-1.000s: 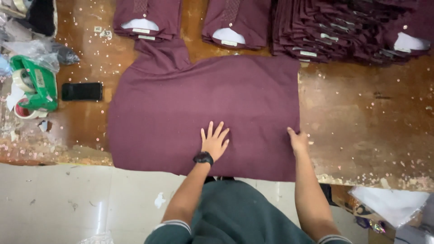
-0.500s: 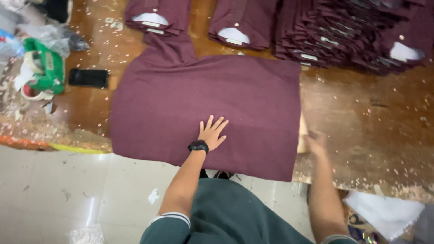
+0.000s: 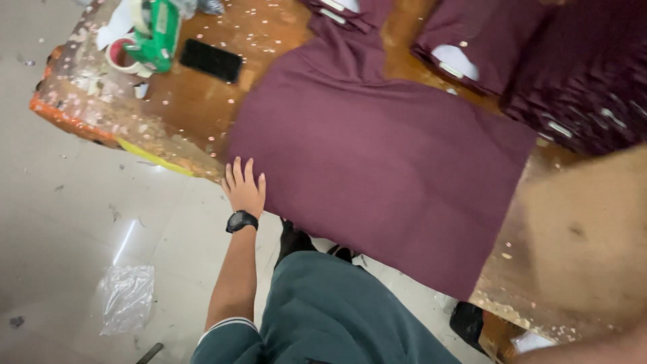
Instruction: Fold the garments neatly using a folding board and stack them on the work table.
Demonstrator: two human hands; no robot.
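— Where is the cloth from where you sit?

— The maroon garment (image 3: 384, 162) lies spread flat across the middle of the frame on the worn wooden table (image 3: 195, 108), its near edge hanging a little over the table's front edge. I see my left hand (image 3: 244, 189) at the garment's lower left corner, fingers spread and flat, gripping nothing, just touching the hem where the table ends.

— And the other hand?

— I cannot tell. A blurred tan shape fills the right edge of the frame (probably my right arm, very close to the lens), but no fingers show.

— How do you judge it handles?

— Soft, light and limp, I think; it lies without a crease and will sag wherever it is unsupported. It looks neither slippery nor fragile. I would pinch it at a corner or along the hem, both hands well apart, or it will bunch.

— Anything near?

— A black phone (image 3: 211, 61) and a green tape dispenser (image 3: 156, 34) at upper left, folded maroon stacks (image 3: 579, 81) at upper right, a clear plastic bag (image 3: 125, 296) on the floor at lower left.
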